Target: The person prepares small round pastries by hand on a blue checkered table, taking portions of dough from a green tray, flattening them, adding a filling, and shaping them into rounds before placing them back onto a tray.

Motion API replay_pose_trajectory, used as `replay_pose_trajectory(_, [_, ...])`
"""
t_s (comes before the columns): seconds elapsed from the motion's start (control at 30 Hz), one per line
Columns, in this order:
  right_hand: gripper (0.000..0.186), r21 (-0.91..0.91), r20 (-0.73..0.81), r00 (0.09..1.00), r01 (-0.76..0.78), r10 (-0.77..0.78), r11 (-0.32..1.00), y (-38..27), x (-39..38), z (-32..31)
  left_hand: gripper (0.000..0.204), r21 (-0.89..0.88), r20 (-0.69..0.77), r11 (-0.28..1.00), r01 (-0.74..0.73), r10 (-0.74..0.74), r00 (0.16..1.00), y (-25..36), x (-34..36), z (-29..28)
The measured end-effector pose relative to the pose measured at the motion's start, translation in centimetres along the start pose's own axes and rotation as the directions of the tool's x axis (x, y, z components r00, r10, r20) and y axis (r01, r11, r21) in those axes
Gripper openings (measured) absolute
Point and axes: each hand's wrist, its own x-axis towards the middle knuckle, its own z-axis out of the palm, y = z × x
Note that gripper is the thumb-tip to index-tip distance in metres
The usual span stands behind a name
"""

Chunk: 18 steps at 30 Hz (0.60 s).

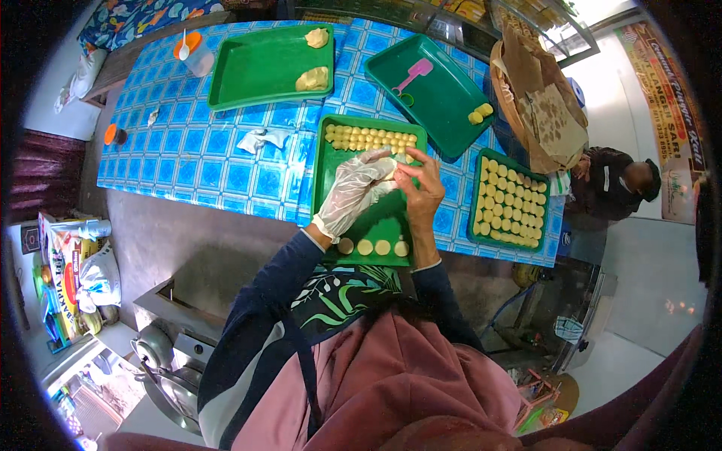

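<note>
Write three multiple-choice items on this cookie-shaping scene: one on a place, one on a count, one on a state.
1. Where does the pink scoop lie?
A. In the upper right green tray
B. On the floor
C. In the tray full of dough rounds

2. How many flat dough rounds sit at the near edge of the tray under the hands?
A. One
B. Four
C. Nine

3. How is the left hand covered?
A. Bare
B. Clear plastic glove
C. Black mitten

Answers: 1 A, the scoop rests on that tray's green bottom. 2 B, four discs stand in a row. 3 B, thin see-through film wraps it, while the right hand is bare.
</note>
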Motion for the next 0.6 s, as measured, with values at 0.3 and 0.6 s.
replay_pose_trajectory(0.3, [0.022,-0.382,0.051,0.943,0.323,-0.329,0.866,-1.6,-0.6,0.6,0.041,-0.157,-0.019,0.987,0.017,-0.020,1.000,-0.5,0.2,-0.1])
replay_pose_trajectory(0.6, [0.034,0.708,-0.039,0.901,-0.280,0.432,0.648,0.1,-2.6,1.8,0.040,-0.077,0.026,0.997,-0.030,0.032,0.999,0.2,0.0,1.1])
